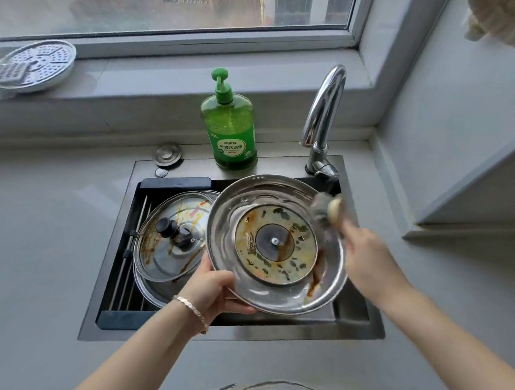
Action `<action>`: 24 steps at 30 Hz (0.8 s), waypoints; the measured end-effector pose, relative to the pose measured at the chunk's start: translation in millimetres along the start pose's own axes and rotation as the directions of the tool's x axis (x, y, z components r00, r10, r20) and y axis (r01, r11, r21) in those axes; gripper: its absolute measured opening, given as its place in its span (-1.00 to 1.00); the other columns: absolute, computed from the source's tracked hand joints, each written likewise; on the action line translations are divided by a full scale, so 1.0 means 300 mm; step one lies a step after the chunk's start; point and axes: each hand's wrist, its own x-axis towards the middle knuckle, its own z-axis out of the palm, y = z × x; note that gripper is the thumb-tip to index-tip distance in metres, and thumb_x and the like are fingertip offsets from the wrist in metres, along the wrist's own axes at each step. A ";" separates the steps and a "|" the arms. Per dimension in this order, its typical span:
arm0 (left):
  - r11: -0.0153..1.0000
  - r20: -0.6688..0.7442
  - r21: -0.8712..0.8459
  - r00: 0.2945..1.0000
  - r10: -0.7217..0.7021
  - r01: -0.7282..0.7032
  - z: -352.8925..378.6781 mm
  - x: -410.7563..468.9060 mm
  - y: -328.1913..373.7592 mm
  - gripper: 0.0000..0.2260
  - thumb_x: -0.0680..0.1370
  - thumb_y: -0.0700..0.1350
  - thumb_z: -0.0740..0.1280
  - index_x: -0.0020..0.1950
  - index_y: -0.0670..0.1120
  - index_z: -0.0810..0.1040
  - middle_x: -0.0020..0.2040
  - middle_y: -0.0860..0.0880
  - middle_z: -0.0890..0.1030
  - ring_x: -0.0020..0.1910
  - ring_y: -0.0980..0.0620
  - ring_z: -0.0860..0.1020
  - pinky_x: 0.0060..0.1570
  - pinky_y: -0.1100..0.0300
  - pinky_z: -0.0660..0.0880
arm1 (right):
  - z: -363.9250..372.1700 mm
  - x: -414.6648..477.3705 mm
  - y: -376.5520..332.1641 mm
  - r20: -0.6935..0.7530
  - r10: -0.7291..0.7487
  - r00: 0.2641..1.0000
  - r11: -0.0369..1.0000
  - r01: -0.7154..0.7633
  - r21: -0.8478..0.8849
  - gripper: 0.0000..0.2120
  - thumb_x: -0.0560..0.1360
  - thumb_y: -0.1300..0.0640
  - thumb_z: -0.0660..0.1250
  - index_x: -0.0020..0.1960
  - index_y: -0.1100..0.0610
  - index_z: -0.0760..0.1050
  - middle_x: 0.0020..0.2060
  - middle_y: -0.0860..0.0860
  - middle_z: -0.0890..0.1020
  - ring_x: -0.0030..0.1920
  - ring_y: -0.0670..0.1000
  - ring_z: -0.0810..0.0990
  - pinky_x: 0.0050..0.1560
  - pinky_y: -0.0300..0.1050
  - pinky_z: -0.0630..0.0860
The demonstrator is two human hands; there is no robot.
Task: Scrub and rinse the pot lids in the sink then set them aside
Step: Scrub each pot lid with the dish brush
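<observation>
Steel lid [277,245] held over the sink [271,329]
Rim is gripped by left hand [216,289], scourer [325,211] by right hand [365,254]; bottle [229,126] behind sink labelled 柠檬洗洁精

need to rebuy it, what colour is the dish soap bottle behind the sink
The dish soap bottle is translucent green, pump included; head view.

At least three pot lids: a held lid [250,194], a glass lid [167,249], a lower lid [152,292]; one scrubber [325,211]. One soap bottle [230,126]; one faucet [323,108]; one steamer plate [37,63].
</observation>
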 end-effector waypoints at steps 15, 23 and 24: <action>0.995 0.053 0.069 0.996 0.073 -0.077 0.015 -0.049 0.019 -0.38 0.45 -0.54 0.12 0.19 0.16 0.33 0.09 -0.28 0.54 -0.35 -0.25 0.63 -0.59 0.01 0.54 | 0.034 0.016 -0.081 0.169 0.056 0.984 0.926 0.012 -0.377 -0.56 0.60 0.10 0.05 0.38 -0.31 0.26 -0.01 0.00 0.63 -0.12 0.04 0.55 -0.27 -0.16 0.43; 0.993 0.068 0.065 0.993 0.093 -0.097 0.029 -0.054 0.030 -0.37 0.42 -0.55 0.14 0.09 0.22 0.34 0.10 -0.27 0.54 -0.34 -0.27 0.63 -0.59 -0.01 0.53 | 0.053 0.006 -0.093 0.173 0.035 0.984 0.980 -0.001 -0.198 -0.60 0.60 0.08 0.07 0.35 -0.28 0.33 -0.17 -0.03 0.62 -0.21 0.01 0.53 -0.30 -0.17 0.42; 0.993 0.063 0.064 0.993 0.099 -0.103 0.023 -0.056 0.033 -0.37 0.43 -0.55 0.12 0.10 0.21 0.34 0.09 -0.26 0.54 -0.35 -0.26 0.63 -0.59 0.01 0.53 | 0.047 0.004 -0.072 0.165 0.073 0.984 0.969 -0.031 -0.245 -0.61 0.60 0.08 0.06 0.35 -0.27 0.34 -0.09 0.00 0.64 -0.17 0.03 0.54 -0.24 -0.14 0.45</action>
